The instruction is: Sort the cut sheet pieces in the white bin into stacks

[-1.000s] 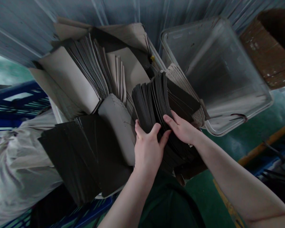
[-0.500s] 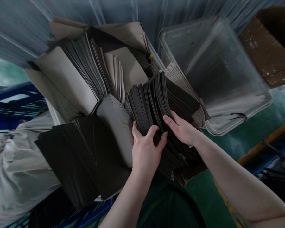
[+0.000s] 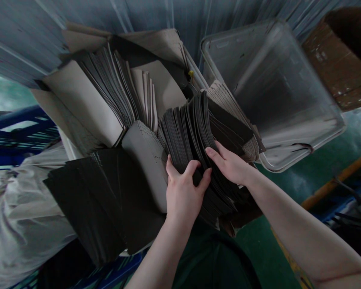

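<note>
A thick stack of thin dark grey sheets point(image 3: 180, 136), slightly curved and standing on edge, lies between my two hands. My left hand point(image 3: 183, 186) grips the near side of the stack, with its index finger and thumb bent toward each other over the sheets. My right hand point(image 3: 228, 162) holds the stack's right side, its thumb along the top edges and its other fingers hidden behind. Left of my left hand lies a light grey sheet bundle point(image 3: 147, 160). Beyond it, more dark sheets point(image 3: 108, 200) are fanned out.
The sheets fill a white bin point(image 3: 197, 68), with pale cardboard-like pieces point(image 3: 84, 100) on the far left. To the right stand a translucent plastic tub point(image 3: 273, 96) and a cardboard box point(image 3: 337, 60). A blue crate point(image 3: 18, 132) and whitish cloth point(image 3: 27, 208) are at left.
Both hands stay almost in place on the stack. The view shifts only very slightly.
</note>
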Motion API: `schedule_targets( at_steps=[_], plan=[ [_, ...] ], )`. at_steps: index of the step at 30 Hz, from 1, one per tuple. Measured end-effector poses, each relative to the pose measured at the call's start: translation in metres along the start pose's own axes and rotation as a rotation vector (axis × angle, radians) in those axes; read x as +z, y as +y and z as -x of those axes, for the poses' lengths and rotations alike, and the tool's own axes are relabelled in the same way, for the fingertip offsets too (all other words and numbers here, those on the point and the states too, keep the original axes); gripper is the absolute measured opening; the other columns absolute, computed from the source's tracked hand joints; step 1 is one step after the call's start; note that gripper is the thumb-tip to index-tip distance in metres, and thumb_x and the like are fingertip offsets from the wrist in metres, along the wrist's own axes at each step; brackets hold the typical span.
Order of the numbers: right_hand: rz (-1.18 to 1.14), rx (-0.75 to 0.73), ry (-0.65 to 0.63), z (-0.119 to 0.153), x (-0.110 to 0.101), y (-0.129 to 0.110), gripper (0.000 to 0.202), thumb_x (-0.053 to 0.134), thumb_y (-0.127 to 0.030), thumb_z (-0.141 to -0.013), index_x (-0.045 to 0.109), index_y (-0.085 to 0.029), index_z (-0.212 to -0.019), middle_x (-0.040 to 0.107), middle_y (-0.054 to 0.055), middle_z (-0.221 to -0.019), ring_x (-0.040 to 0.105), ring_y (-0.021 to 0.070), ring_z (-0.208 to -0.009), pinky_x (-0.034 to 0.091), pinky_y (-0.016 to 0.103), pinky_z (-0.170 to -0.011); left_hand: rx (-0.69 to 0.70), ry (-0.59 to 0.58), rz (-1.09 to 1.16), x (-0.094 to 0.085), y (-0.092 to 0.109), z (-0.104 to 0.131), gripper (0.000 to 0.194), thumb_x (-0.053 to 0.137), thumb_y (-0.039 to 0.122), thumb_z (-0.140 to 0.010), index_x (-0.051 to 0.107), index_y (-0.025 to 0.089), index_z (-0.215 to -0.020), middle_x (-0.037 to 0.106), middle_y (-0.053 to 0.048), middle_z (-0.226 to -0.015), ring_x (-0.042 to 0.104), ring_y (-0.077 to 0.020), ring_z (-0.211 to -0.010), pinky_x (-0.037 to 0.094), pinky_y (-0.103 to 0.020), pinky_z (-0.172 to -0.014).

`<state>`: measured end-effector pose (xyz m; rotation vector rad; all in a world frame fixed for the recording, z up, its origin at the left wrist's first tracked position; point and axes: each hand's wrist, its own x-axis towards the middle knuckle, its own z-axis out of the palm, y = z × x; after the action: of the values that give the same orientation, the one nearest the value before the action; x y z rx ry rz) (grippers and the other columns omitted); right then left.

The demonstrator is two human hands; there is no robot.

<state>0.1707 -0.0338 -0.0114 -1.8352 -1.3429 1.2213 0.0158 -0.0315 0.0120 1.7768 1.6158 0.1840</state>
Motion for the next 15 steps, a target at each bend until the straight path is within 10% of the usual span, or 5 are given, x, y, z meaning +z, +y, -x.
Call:
schedule_targets(
  at_steps=[15],
  plan=[
    [0.014, 0.013, -0.028, -0.0006, -0.0001, 0.0021, 0.048, 0.037, -0.047, -0.093, 0.039, -0.023, -0.135, 0.054, 0.006, -0.13, 0.046, 0.0203, -0.126, 0.033, 0.041, -0.109, -0.039, 0.024, 0.009, -0.0032, -0.0023, 0.001, 0.028, 0.055, 0.047, -0.08, 0.061, 0.025, -0.096, 0.028, -0.01, -0.136, 0.043, -0.0323, -0.123, 0.044, -0.046, -0.094]
  ],
)
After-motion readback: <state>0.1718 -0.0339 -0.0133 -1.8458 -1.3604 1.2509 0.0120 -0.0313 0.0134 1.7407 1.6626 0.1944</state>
